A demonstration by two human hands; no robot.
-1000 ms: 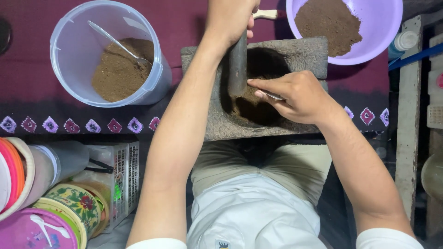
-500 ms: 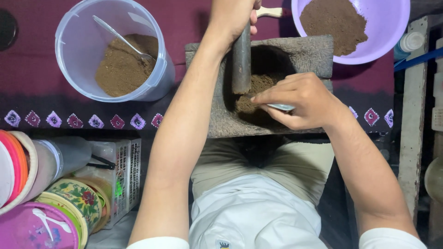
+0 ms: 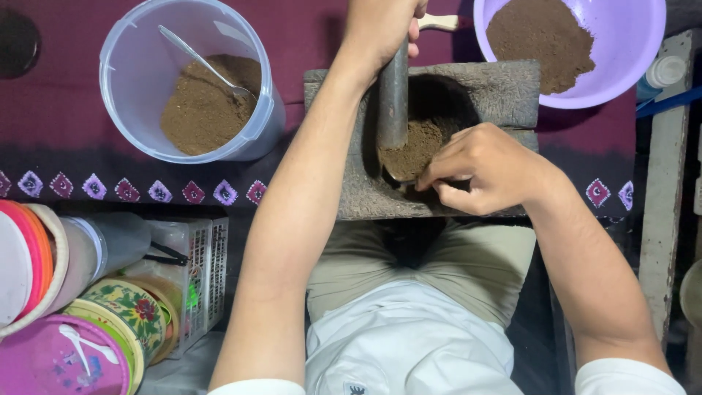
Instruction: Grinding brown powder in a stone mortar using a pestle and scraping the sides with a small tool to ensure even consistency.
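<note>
A square grey stone mortar (image 3: 504, 91) sits in front of me with brown powder (image 3: 417, 146) heaped in its hollow. My left hand (image 3: 380, 25) grips the top of a grey pestle (image 3: 393, 95) that stands upright in the hollow. My right hand (image 3: 486, 168) is closed on a metal spoon whose bowl (image 3: 398, 175) lies under the powder at the near rim. A clear plastic tub (image 3: 146, 44) at the left holds brown powder and a metal spoon (image 3: 201, 62). A purple bowl (image 3: 636, 51) at the top right holds more brown powder.
A dark maroon patterned cloth (image 3: 110, 186) covers the surface. At the lower left stand stacked coloured lids (image 3: 29, 256), a floral tin (image 3: 124, 307), a small clear basket (image 3: 197, 271) and a pink lid with a white spoon (image 3: 66, 358). A wooden slat (image 3: 662, 205) runs along the right.
My right hand has drawn the spoon leftward and toward the near rim, heaping powder against the pestle. The left hand keeps the pestle upright.
</note>
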